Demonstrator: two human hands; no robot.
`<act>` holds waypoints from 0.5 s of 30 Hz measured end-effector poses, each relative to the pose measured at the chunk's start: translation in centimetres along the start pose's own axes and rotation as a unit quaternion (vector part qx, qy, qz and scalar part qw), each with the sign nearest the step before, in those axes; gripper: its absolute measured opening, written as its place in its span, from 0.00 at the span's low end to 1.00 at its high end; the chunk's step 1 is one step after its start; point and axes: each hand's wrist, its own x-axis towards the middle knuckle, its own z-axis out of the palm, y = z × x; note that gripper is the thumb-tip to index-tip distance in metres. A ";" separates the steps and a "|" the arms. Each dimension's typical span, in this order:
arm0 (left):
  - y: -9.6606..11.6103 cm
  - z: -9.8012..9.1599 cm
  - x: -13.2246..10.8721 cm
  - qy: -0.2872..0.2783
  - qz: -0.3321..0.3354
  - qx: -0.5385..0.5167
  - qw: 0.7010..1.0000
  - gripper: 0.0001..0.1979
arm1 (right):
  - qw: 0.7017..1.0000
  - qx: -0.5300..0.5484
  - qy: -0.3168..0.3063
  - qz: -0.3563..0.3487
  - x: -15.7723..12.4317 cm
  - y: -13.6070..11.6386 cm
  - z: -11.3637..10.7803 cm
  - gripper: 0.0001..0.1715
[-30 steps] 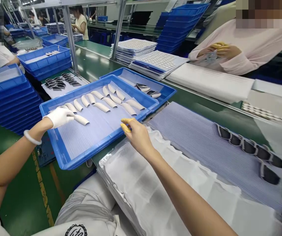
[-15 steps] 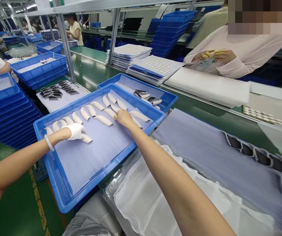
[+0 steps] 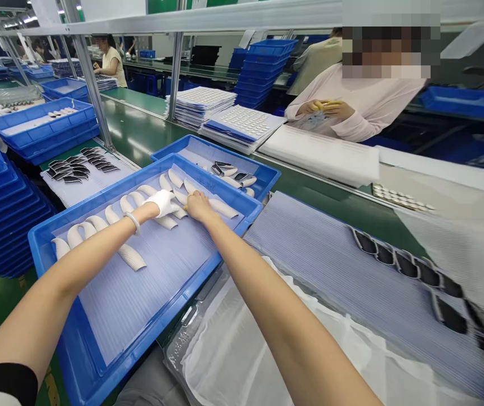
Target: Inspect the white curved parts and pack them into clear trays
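Observation:
A blue tray (image 3: pixel 250 217) lined with a ribbed sheet holds several white, curved, ribbed pieces in a slanting row. My left hand (image 3: pixel 162 202), in a white glove, reaches over the middle of the row, fingers stretched loosely toward the pieces beneath. My right hand (image 3: pixel 200 206), with yellow covers on its fingertips, is closed at the right part of the row, pinching a white curved piece mostly hidden by the fingers. Another white curved piece (image 3: pixel 132 257) lies nearer me, below my left forearm. A further white curved piece (image 3: pixel 223 208) is just right of my right hand.
Behind stands a second blue tray (image 3: pixel 267 183) with black and white pieces. Black pieces (image 3: pixel 72 168) lie on a sheet at left, beside stacked blue trays (image 3: pixel 5 220). Right of me, black pieces (image 3: pixel 406 264) rest on a ribbed sheet (image 3: pixel 309 248). Across the bench sits a co-worker (image 3: pixel 364 107).
My left hand has left the nearer white piece and moved right, close beside my right hand. My right hand stays at the row's right part. The camera view has shifted.

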 end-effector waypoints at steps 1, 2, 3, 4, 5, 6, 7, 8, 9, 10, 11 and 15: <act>0.4 0.4 0.6 -0.005 -0.005 -0.002 1.000 0.18 | 1.000 0.013 -0.002 0.005 -0.2 -0.1 -0.1 0.18; 0.6 0.7 1.0 -0.006 -0.012 -0.003 1.000 0.18 | 0.999 0.029 0.001 0.012 -0.4 -0.1 -0.4 0.18; 0.7 0.9 1.2 -0.005 -0.017 -0.006 1.000 0.17 | 0.998 0.050 0.009 0.023 -0.6 -0.1 -0.7 0.18; 0.7 0.9 1.2 -0.004 -0.019 -0.009 1.000 0.17 | 0.996 0.074 0.021 0.036 -1.0 0.0 -1.2 0.19; 0.6 0.8 0.9 0.000 -0.018 -0.014 1.000 0.17 | 0.993 0.103 0.037 0.048 -1.4 0.2 -1.9 0.19; 0.4 0.5 0.4 0.008 -0.012 -0.021 1.000 0.16 | 0.987 0.137 0.055 0.059 -2.0 0.5 -2.6 0.20; 0.3 0.0 -0.3 0.018 -0.001 -0.030 0.999 0.15 | 0.980 0.174 0.073 0.066 -2.7 0.8 -3.3 0.20; 0.1 -0.6 -1.2 0.030 0.013 -0.040 0.999 0.13 | 0.970 0.214 0.088 0.068 -3.8 1.1 -4.1 0.20; 0.1 -1.2 -2.4 0.042 0.030 -0.052 0.997 0.12 | 0.959 0.258 0.096 0.066 -5.1 1.3 -4.9 0.19; 0.1 -1.9 -3.8 0.052 0.049 -0.065 0.995 0.12 | 0.946 0.303 0.098 0.061 -6.6 1.3 -5.5 0.19; 0.3 -2.6 -5.4 0.060 0.070 -0.078 0.993 0.11 | 0.931 0.349 0.091 0.053 -8.5 1.3 -6.1 0.19; 1.4 -4.4 -12.6 0.089 0.212 -0.138 0.963 0.09 | 0.861 0.506 0.036 0.026 -17.1 -0.8 -7.6 0.18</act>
